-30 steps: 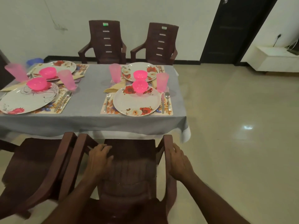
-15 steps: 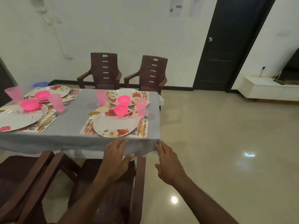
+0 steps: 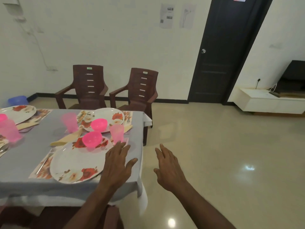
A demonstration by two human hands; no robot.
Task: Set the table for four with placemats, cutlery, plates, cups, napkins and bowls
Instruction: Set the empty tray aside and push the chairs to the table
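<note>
We hold both hands out in front of us with nothing in them. Our left hand (image 3: 118,164) hangs palm down over the right end of the counter (image 3: 41,184), its fingers (image 3: 123,147) spread apart, covering the right edge of the near plate (image 3: 74,164) from view. Our right hand (image 3: 168,169) is out past the counter's edge, above the glossy floor (image 3: 222,154), fingers loosely apart and empty.

The counter wears a grey cloth. At the near right setting, the floral plate lies on a floral placemat (image 3: 42,169). A pink bowl (image 3: 92,139) sits on the plate's far rim. A fork (image 3: 47,157) lies on the placemat just left of the plate, and a folded beige napkin (image 3: 67,138) lies beyond the fork. A pink cup (image 3: 116,133) stands upright beyond our left fingertips.

Across from it, the far right setting has another floral plate (image 3: 109,117) with a second pink bowl (image 3: 98,124) on its near rim, and a second pink cup (image 3: 70,122) standing to its left. Further left, part of a third plate (image 3: 18,113) and a third pink cup (image 3: 9,132) show at the frame's edge.

Two brown plastic chairs (image 3: 88,87) stand behind the counter near the wall, beside a dark door (image 3: 221,55). The arm of a near chair (image 3: 113,217) shows below our left forearm.
</note>
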